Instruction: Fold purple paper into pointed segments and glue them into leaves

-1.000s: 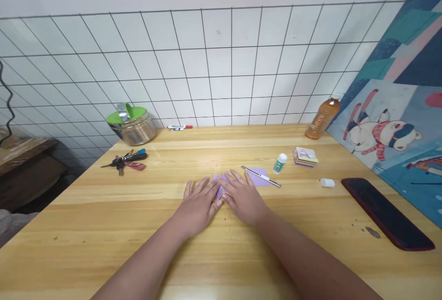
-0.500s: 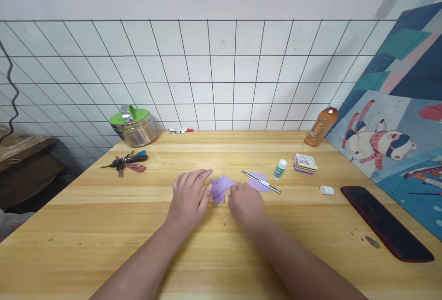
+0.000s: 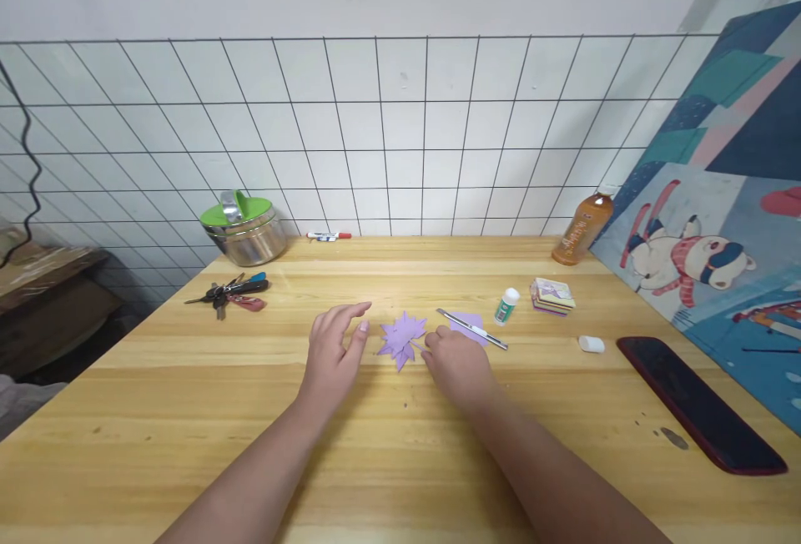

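Both hands have drawn back from the purple paper star (image 3: 401, 339) since a second ago, when they lay flat over it and hid most of it; now its spiky outline shows whole on the table (image 3: 188, 410). It lies flat between the two hands, a little farther from the person than the knuckles, with no clear long axis, its points spreading all round. The right hand (image 3: 458, 363) is the nearer: its curled fingertips sit at the star's right edge, and whether they pinch a point or only touch it I cannot tell. The left hand (image 3: 334, 347) is just to the left, apart from the paper, fingers loosely spread and slightly lifted, holding nothing, thumb turned toward the star. Both forearms come in from the near edge and converge on it. Just right of the right hand a knife (image 3: 472, 328) lies across a purple scrap (image 3: 468, 327), slanting far-left to near-right. Farther right stand a glue stick (image 3: 507, 305) and a pad of notes (image 3: 552, 294); keys (image 3: 229, 293) lie well off to the left.
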`<state>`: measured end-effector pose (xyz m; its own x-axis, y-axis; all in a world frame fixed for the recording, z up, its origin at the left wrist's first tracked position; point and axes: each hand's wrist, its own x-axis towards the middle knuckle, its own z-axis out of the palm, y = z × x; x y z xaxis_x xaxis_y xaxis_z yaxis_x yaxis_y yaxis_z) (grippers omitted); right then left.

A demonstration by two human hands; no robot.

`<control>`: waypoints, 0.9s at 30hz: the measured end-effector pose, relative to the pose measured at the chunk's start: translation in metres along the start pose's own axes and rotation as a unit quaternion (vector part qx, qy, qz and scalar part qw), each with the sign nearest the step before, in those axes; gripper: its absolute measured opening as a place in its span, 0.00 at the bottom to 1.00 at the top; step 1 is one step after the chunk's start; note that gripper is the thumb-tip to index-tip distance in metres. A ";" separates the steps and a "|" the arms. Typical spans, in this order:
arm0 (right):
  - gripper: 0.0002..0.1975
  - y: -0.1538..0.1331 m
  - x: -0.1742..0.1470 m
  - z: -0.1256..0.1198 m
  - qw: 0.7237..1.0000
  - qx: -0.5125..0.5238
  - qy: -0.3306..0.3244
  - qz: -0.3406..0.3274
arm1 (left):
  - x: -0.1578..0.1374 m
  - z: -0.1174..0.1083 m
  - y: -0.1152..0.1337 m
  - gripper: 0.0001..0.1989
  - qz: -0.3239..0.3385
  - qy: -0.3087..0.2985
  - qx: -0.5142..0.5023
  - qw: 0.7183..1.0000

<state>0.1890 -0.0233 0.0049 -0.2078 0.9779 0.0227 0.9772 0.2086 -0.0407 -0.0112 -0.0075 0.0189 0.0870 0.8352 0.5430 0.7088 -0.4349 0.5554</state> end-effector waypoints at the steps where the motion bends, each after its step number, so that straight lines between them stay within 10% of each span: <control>1: 0.11 0.000 0.001 0.001 1.000 -0.005 -0.003 -0.003 | 0.000 0.000 0.000 0.15 -0.001 0.002 -0.004 1.000; 10: 0.13 0.011 0.006 -0.002 0.999 0.010 0.034 0.011 | 0.005 -0.007 -0.003 0.17 -0.177 0.084 -0.192 0.962; 18: 0.11 0.001 0.012 0.009 1.000 0.005 0.014 0.008 | 0.005 -0.005 -0.001 0.16 -0.182 0.070 -0.215 0.957; 21: 0.09 0.005 0.012 0.007 0.986 0.148 0.061 0.038 | 0.004 -0.005 0.000 0.17 -0.183 0.071 -0.220 0.955; 23: 0.09 0.010 0.010 0.003 0.934 0.347 0.053 0.073 | 0.004 -0.004 -0.002 0.18 -0.192 0.072 -0.238 0.950; 27: 0.14 0.015 0.003 -0.005 0.729 0.679 -0.060 0.063 | 0.001 0.001 -0.006 0.24 -0.234 0.000 -0.350 0.907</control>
<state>0.2033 -0.0168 0.0095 -0.2033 0.9674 -0.1511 0.0605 -0.1416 -0.9881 -0.0142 -0.0037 0.0157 -0.1084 0.9836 0.1440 0.0510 -0.1392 0.9889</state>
